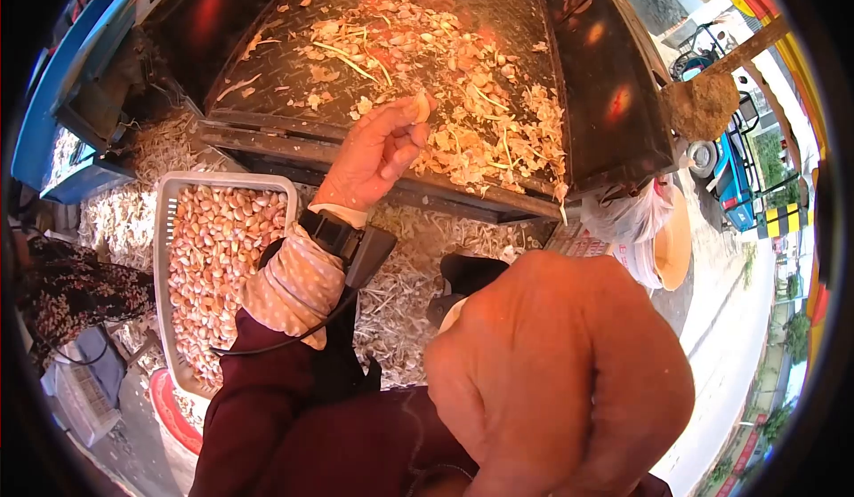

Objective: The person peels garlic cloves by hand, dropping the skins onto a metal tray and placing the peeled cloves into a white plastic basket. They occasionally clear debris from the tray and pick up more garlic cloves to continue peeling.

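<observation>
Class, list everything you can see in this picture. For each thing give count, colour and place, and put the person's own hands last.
metal tray: one, dark, top centre, strewn with pale skins
basket: one, white, left of centre
garlic cloves: many, pinkish-white, filling the basket
loose skins: a heap, whitish, on the ground below the tray
plastic bag: one, whitish, right of the tray
vehicle: one, blue, far right
wrist device: one, black, on the left wrist
left hand: centre, pinching a single clove, pale, at the tray's edge
right hand: bottom right, near the camera, curled in a fist; anything inside is hidden
</observation>
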A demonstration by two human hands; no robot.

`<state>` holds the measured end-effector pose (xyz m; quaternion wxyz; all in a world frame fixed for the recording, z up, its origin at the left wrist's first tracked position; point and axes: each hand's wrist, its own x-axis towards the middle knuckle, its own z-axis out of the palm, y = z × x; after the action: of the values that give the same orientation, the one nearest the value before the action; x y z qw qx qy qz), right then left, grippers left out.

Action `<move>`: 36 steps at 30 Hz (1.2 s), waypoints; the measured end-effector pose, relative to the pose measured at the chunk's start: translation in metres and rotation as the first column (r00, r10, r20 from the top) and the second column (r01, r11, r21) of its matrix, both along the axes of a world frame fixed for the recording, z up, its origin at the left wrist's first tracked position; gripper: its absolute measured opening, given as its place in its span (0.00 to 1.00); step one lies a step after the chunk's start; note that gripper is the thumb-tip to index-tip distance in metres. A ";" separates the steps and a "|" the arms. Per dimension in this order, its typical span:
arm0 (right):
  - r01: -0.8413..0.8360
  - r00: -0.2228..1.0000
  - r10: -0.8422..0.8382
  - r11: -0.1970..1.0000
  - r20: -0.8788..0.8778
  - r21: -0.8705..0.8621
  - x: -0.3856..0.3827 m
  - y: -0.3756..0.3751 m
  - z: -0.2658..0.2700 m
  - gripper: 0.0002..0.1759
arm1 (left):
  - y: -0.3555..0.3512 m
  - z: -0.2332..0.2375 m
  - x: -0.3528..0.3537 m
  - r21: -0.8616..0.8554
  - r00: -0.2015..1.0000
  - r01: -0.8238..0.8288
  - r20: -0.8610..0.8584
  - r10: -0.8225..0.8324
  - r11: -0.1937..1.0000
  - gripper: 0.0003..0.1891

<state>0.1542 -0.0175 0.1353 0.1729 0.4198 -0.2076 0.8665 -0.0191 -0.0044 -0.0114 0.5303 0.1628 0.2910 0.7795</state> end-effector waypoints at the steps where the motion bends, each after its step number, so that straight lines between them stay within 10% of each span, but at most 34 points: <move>1: -0.002 1.000 0.002 1.000 -0.005 -0.001 -0.003 -0.008 -0.001 0.03 | 0.001 -0.001 0.000 0.017 0.999 0.023 -0.025 -0.023 1.000 0.17; 6: -0.213 0.954 0.230 0.971 -0.192 0.106 -0.023 -0.023 -0.015 0.06 | 0.000 -0.001 0.001 -0.014 1.000 -0.015 0.012 0.015 1.000 0.17; 8: -0.158 0.982 0.143 0.980 -0.127 -0.120 -0.020 -0.035 -0.007 0.07 | -0.001 -0.004 -0.001 0.010 0.999 -0.025 0.026 0.024 1.000 0.17; 12: -0.111 0.813 -0.172 0.892 0.556 0.439 -0.034 -0.004 0.000 0.09 | -0.002 -0.003 0.001 -0.035 0.999 0.009 -0.036 -0.010 0.999 0.17; 14: 0.352 0.841 -0.538 0.463 -0.058 0.814 -0.077 -0.030 -0.042 0.11 | -0.003 -0.004 0.004 -0.037 0.998 0.039 -0.051 -0.041 0.999 0.17; 15: 0.357 0.837 -0.544 0.464 -0.057 0.811 -0.076 -0.031 -0.054 0.11 | -0.002 -0.004 0.005 -0.048 0.995 0.052 -0.079 -0.055 0.997 0.17; 17: 0.472 0.384 -0.740 -0.357 -0.552 0.806 -0.073 -0.032 -0.068 0.13 | -0.003 0.000 0.006 -0.060 0.994 0.070 -0.082 -0.074 0.996 0.17; 19: 0.614 0.258 -0.851 -0.222 -0.458 0.757 -0.072 0.007 -0.062 0.14 | -0.007 0.018 0.022 -0.073 0.994 0.076 -0.072 -0.081 0.994 0.17; 22: 0.483 0.143 -0.986 -0.010 -0.090 0.876 -0.043 0.083 -0.064 0.15 | -0.009 0.035 0.049 -0.142 0.845 -0.358 0.371 0.385 0.923 0.12; 24: 0.379 0.126 -0.971 -0.141 -0.202 0.914 -0.030 0.116 -0.070 0.15 | -0.009 0.003 0.012 0.008 0.984 0.144 -0.112 -0.142 0.990 0.13; 27: 0.099 0.379 -0.916 0.178 0.129 0.979 -0.031 0.130 -0.093 0.14 | -0.007 0.000 0.015 -0.098 0.976 0.097 -0.186 -0.114 0.990 0.15; 36: 0.096 0.426 -0.641 0.734 0.639 0.672 -0.018 0.149 -0.107 0.10 | -0.014 0.034 0.042 -0.163 0.868 -0.014 -0.492 -0.069 0.987 0.16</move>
<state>0.1363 0.1320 0.0287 0.1196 -0.0838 -0.5902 0.7939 0.0225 -0.0186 0.0225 0.4603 0.3181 0.4770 0.6778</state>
